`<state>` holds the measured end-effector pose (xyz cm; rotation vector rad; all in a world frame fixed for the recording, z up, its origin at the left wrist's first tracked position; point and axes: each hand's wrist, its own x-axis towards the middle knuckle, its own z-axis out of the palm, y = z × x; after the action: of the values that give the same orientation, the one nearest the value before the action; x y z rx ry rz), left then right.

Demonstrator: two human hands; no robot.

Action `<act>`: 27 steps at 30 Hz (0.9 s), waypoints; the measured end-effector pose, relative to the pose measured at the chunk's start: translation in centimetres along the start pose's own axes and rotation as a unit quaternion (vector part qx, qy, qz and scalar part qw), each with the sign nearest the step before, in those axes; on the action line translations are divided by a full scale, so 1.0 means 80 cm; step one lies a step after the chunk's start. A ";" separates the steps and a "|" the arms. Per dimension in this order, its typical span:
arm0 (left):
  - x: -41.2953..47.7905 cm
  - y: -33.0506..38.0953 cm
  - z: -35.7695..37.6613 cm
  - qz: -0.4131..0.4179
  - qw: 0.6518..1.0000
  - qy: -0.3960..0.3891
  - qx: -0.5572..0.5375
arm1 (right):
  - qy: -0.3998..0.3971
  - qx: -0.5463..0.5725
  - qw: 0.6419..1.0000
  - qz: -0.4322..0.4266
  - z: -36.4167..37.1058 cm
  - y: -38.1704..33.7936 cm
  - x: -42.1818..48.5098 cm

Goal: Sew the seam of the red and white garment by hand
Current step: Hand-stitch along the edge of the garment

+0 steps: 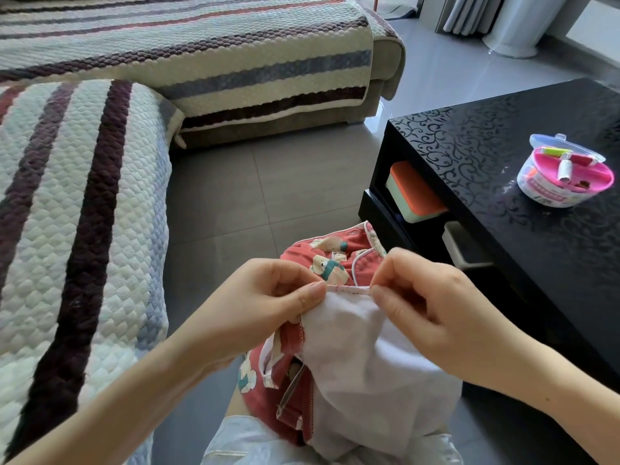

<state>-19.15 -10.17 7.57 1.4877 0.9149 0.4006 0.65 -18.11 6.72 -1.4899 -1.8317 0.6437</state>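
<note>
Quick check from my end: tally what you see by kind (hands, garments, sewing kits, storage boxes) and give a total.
Hands: 2, left hand, right hand, each pinching the seam
Red and white garment: 1
Sewing kit: 1
Boxes: 2, orange-lidded box, white box
Total: 6

The floor (268, 182) is made of large grey glossy tiles, and daylight reflects on them brightly at the top right. A corner sofa with a taupe fabric base (268, 130) fills the left side and the top. A quilted cream cover with dark purple, blue-grey and faded red stripes (84, 213) lies over both its parts. On the right stands a low black glossy table (486, 156) with a scroll pattern on its top. In its open shelf sits a pale green box with an orange lid (414, 193). Pale grey pleated curtains (469, 11) hang at the top right.
</note>
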 end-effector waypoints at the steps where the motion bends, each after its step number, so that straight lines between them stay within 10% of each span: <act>1: 0.000 0.000 0.000 -0.003 1.000 0.001 -0.006 | 0.011 -0.022 1.000 -0.015 0.002 -0.003 -0.002; 27: 0.002 -0.002 -0.001 0.048 0.998 -0.022 0.040 | 0.024 -0.151 0.987 -0.042 0.013 -0.019 0.008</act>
<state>-19.15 -10.05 7.37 1.6118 0.8354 0.4038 -1.18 -17.79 7.27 -1.5931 -2.0091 0.2940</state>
